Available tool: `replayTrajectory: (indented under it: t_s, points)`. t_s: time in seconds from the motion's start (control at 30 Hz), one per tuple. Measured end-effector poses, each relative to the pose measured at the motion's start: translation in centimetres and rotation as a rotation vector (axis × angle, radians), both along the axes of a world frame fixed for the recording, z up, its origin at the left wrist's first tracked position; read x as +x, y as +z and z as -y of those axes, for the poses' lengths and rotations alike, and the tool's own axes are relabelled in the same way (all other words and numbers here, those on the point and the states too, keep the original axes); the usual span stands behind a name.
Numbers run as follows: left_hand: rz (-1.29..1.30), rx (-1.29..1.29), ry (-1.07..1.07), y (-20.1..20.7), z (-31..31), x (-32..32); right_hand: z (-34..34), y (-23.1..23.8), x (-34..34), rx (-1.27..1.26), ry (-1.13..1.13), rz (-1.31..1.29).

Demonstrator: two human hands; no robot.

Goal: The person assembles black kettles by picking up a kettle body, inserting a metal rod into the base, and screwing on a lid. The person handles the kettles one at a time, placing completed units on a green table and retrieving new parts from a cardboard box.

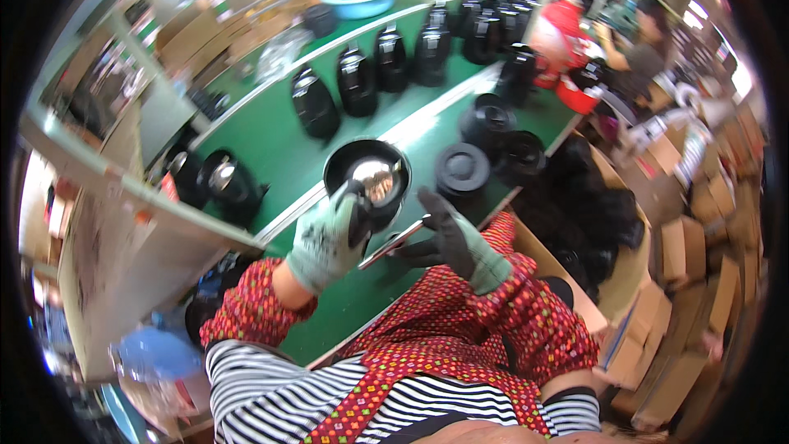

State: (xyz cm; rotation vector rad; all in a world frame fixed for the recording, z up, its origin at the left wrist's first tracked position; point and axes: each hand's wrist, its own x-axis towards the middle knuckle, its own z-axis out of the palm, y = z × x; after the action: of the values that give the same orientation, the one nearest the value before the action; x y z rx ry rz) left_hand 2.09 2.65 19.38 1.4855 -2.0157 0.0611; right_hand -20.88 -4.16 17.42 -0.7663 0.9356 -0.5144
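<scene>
Near: R hand [459, 245] grips slim bar [393, 244], which slants toward L hand [330, 240]; L hand grasps near rim of blk bowl [339, 166], just ahead of it; blk round pcs [462, 169] beyond R hand; farther out, past both hands, blk housings [357, 86] in a row on green bench [265, 144]; lt-blue basin [363, 8] farthest.

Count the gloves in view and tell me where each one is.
2: one glove on the left hand, at the bowl's near side; a second glove on the right hand. Others may be hidden in the blurred background.
</scene>
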Motion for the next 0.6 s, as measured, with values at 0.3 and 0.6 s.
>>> replayTrajectory:
  t_s: [0.3, 0.6]
  points:
    - [-0.470, -0.063, -0.371, -0.3, -2.0, -6.7, -4.5, -0.7, -10.9, -0.219, -0.200, 0.259]
    - [-1.127, 1.313, -0.881, -10.4, 0.5, -8.1, -4.0, 3.3, -18.7, -0.567, 0.363, 0.085]
